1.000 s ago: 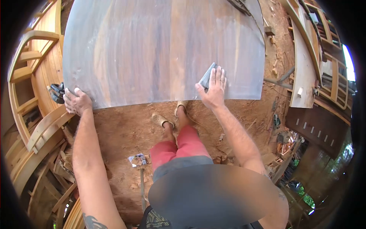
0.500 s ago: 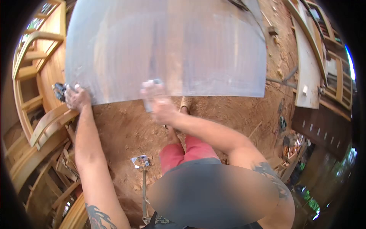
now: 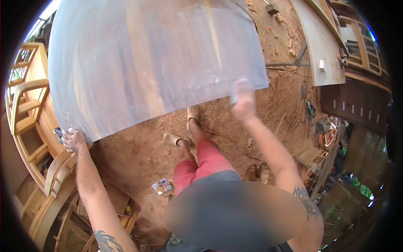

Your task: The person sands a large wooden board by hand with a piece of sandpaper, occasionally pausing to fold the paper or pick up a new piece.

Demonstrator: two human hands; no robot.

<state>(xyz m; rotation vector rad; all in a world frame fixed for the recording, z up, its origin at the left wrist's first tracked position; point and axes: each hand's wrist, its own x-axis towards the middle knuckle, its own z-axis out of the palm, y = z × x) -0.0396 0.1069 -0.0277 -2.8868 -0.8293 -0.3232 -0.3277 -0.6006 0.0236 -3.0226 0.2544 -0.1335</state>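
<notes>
A large wooden panel (image 3: 168, 54) with a whitish, dusty surface spans the upper part of the view. At its lower left corner, my left hand (image 3: 74, 140) rests on the edge with fingers spread. Beside those fingers, partly hidden, is a small dark object (image 3: 58, 135). My right hand (image 3: 244, 101), smeared by motion, is at the panel's front edge near the right corner. Its fingers are round a flat greyish block (image 3: 234, 93), which is too blurred to name surely.
Curved wooden frames (image 3: 29, 119) stand at the left. At the right are a pale board (image 3: 321, 46) and a dark board with slots (image 3: 352, 105). My clog-clad feet (image 3: 192, 115) are on the dirt floor, with crumpled paper (image 3: 161, 186) nearby.
My right hand has swept right along the panel's front edge with the block. The view has shifted, so the panel now looks tilted, and my left hand sits lower in the view, still at the corner.
</notes>
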